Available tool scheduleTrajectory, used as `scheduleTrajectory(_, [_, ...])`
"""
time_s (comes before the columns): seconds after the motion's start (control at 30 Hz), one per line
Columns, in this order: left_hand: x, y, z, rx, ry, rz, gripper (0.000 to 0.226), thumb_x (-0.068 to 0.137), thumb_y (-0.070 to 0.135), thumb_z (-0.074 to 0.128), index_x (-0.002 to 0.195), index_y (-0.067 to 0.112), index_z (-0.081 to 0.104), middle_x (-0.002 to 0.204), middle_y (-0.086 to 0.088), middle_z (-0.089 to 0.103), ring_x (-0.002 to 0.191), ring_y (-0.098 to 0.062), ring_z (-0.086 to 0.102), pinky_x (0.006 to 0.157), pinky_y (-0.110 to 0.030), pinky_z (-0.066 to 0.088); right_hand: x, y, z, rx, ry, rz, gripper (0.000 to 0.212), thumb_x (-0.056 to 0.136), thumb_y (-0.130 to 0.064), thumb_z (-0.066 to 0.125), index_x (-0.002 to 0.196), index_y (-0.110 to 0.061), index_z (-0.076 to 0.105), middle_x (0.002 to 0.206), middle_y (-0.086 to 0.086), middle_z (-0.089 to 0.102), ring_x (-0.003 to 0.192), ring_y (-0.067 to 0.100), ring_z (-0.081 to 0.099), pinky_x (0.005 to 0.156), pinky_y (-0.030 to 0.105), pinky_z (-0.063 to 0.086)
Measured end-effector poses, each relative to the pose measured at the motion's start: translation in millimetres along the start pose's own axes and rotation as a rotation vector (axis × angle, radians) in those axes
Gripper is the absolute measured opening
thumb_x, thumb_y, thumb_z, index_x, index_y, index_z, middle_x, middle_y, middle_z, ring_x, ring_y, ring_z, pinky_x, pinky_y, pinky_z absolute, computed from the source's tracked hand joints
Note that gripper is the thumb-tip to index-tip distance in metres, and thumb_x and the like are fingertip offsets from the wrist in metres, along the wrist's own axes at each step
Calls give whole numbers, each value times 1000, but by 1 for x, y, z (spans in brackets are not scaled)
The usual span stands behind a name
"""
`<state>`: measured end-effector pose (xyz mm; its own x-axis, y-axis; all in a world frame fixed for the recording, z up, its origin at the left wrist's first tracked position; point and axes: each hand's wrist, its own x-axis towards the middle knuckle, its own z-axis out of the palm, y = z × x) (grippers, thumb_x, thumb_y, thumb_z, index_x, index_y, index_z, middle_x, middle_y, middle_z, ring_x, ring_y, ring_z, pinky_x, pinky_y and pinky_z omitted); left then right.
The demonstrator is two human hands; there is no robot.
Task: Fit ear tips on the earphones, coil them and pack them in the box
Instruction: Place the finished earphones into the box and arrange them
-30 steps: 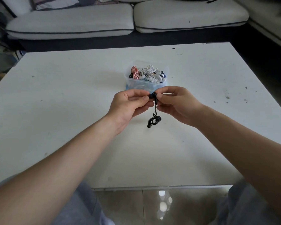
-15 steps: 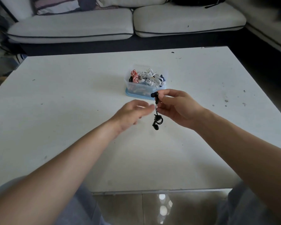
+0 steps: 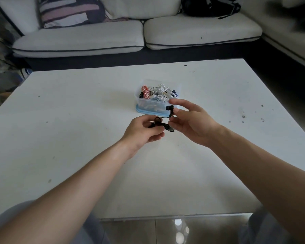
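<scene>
A pair of black earphones (image 3: 169,108) is held above the white table (image 3: 77,110). My right hand (image 3: 192,122) pinches one earbud between thumb and fingers, its tip pointing left. My left hand (image 3: 144,131) grips the bundled black cable and the other end of the earphones, a little lower and to the left. A short stretch of cable runs between the two hands. Just behind them stands a clear plastic box (image 3: 148,104) on a blue lid, filled with several coiled white, red and dark earphones.
A white sofa (image 3: 130,36) with a striped cushion (image 3: 69,11) runs along the far side of the table, and a black bag (image 3: 209,6) lies on it. The table's near edge (image 3: 174,217) is just above my knees, with glossy floor tiles below.
My left hand has closed on the hanging cable bundle, which dangled free from the right hand before. The camera has tilted up, showing more of the sofa.
</scene>
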<state>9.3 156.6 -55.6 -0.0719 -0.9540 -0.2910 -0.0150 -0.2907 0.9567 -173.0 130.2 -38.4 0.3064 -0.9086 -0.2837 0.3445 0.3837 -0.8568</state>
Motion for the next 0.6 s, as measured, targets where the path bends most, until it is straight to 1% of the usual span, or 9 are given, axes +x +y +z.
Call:
scheduleTrajectory(0.07, [2,6,-2,18,40,30,22,84,0,72,104,8,65,89,-7,73,77,-25,73,75,-31,59,0,-4,1,-52,-20,-5,26,101,-1,48,116,-12,67,94,10,57,73,19,59,77,28,56])
scheduleTrajectory(0.13, [5,14,-3,36,67,60,23,83,1,74,102,10,65,86,-6,73,76,-23,72,74,-31,59,0,-9,2,-78,-20,-10,27,101,0,44,112,-10,67,96,10,57,74,20,58,76,27,56])
scheduleTrajectory(0.17, [7,19,-4,45,74,70,23,83,2,74,102,11,65,86,-5,74,75,-21,71,72,-30,59,1,-12,2,-79,-11,-14,27,101,1,43,109,-9,67,96,12,57,74,21,59,75,27,56])
scheduleTrajectory(0.3, [21,38,-9,112,101,112,22,82,5,75,100,13,66,89,-5,73,72,-16,69,64,-25,55,12,-28,-1,-52,49,-36,23,100,3,47,105,-5,68,92,11,60,72,22,61,76,30,58])
scheduleTrajectory(0.47, [59,57,-14,250,214,210,24,77,5,78,95,17,69,85,-5,71,67,-16,64,60,-25,53,47,-49,1,-74,149,-89,20,98,6,49,107,0,65,87,13,61,71,23,63,80,33,60])
scheduleTrajectory(0.53, [78,63,-20,284,262,245,23,75,10,81,95,20,72,89,-4,73,71,-15,65,61,-25,50,64,-58,7,-105,162,-103,19,98,7,49,107,1,64,86,13,60,73,25,63,77,33,61])
scheduleTrajectory(0.6, [95,66,-28,336,295,282,21,75,15,82,93,24,74,92,3,73,76,-10,64,70,-23,47,81,-64,14,-159,178,-114,18,97,7,49,107,1,64,84,13,60,71,24,63,74,32,61])
